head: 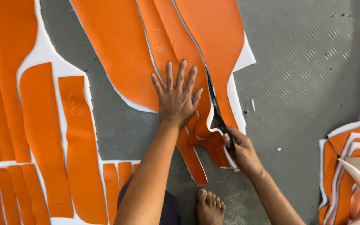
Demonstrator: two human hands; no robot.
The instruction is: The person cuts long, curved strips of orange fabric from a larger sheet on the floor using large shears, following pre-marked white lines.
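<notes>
Sheet: an orange sheet (188, 37) backed in white is lying on the grey floor (305, 62), in front of the person.
Left hand: the left hand (176, 98) is being pressed flat, fingers spread, just left of the cut line.
Right hand: the right hand (240, 148) is being closed around black scissors (215, 106), blades in the sheet.
Progress: the cut is judged partway; uncut sheet is remaining ahead of the blades.
Done: cut strips (42, 137) are lying at left.
Obstacles: a bare foot (209, 206) and a scrap pile (351, 166) are lying near.
</notes>
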